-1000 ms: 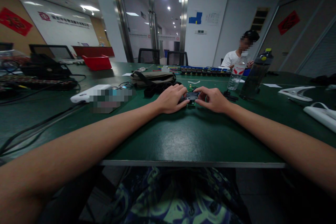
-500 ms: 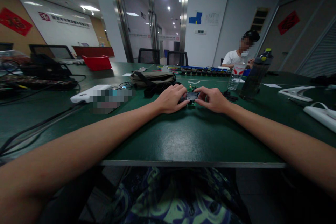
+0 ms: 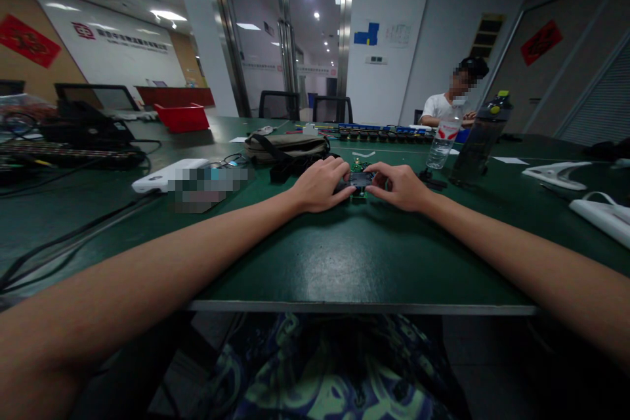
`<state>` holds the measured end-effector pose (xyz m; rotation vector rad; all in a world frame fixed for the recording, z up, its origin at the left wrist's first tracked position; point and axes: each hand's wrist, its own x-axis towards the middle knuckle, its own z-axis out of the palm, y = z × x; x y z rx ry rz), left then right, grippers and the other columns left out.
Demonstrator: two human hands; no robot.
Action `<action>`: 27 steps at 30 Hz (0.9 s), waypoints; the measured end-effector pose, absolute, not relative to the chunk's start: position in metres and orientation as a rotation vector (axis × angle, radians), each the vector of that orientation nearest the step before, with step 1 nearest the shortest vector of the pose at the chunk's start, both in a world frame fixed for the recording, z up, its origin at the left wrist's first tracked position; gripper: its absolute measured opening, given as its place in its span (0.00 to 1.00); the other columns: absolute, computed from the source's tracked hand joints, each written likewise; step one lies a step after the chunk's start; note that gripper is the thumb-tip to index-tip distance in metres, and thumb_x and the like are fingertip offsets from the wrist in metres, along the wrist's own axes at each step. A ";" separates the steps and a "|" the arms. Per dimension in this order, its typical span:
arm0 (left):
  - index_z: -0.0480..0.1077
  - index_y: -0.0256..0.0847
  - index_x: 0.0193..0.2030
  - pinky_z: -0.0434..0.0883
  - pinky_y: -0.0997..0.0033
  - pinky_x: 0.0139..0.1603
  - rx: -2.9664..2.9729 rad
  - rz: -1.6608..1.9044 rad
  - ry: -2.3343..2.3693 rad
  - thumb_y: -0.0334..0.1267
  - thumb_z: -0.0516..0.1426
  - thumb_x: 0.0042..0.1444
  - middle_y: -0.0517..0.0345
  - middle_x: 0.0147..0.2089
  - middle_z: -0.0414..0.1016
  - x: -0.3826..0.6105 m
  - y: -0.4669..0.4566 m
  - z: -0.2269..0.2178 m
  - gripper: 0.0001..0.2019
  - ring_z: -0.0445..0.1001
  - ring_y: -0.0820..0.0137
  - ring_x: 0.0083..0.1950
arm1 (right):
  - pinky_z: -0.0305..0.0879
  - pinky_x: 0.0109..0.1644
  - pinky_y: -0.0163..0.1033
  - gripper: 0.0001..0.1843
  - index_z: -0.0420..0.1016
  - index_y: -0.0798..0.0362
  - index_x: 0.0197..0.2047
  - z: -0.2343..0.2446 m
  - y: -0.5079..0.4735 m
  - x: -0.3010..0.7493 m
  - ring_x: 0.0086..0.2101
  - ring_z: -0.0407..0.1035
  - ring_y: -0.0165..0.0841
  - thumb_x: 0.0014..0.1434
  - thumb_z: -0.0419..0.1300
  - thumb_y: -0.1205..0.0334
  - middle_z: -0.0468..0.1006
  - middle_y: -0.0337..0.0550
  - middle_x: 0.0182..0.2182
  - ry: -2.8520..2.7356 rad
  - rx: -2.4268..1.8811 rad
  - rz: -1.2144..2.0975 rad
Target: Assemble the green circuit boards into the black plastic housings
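Note:
Between my hands, on the green table (image 3: pixel 315 269), lies a small green circuit board (image 3: pixel 359 198) with a flat dark plate-like part (image 3: pixel 361 180) on top of it. My left hand (image 3: pixel 322 185) is curled round the left end of the dark part, thumb at the near side and fingers at the far side. At the opposite end my right hand (image 3: pixel 396 185) pinches the part between thumb and fingertips. The board's far edge shows just beyond the plate. Fingers cover both ends of the part.
Behind my left hand sits a grey-green pouch (image 3: pixel 288 146) with a black strap. A clear water bottle (image 3: pixel 441 144) and a dark tumbler (image 3: pixel 480 141) stand to the right. White devices (image 3: pixel 170 174) lie left, near cables. Another person (image 3: pixel 445 108) sits across the table.
My hands hold nearly the same pose at the dark part, with only slight finger movement on the right. The person across the table has shifted a little to the right.

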<state>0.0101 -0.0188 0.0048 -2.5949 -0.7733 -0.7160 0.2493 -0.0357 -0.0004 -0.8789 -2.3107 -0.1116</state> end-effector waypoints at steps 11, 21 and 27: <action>0.67 0.37 0.45 0.67 0.59 0.46 -2.592 -0.663 -0.767 0.50 0.50 0.64 0.47 0.43 0.73 0.010 -0.019 0.004 0.17 0.69 0.58 0.45 | 0.63 0.34 0.35 0.16 0.74 0.54 0.50 -0.002 -0.035 0.249 0.26 0.71 0.31 0.61 0.61 0.56 0.80 0.40 0.29 -2.315 -0.873 -0.110; 0.67 0.36 0.46 0.67 0.59 0.47 -2.588 -0.620 -0.757 0.50 0.49 0.64 0.46 0.44 0.73 0.010 -0.019 0.005 0.18 0.69 0.58 0.45 | 0.63 0.34 0.35 0.17 0.74 0.56 0.50 0.000 -0.036 0.249 0.25 0.70 0.31 0.61 0.61 0.56 0.80 0.40 0.28 -2.325 -0.863 -0.113; 0.68 0.37 0.45 0.67 0.59 0.45 -2.586 -0.633 -0.745 0.50 0.49 0.64 0.46 0.43 0.73 0.011 -0.019 0.006 0.17 0.69 0.58 0.45 | 0.63 0.34 0.35 0.16 0.74 0.53 0.50 -0.001 -0.036 0.249 0.26 0.71 0.31 0.61 0.61 0.56 0.80 0.39 0.29 -2.319 -0.879 -0.097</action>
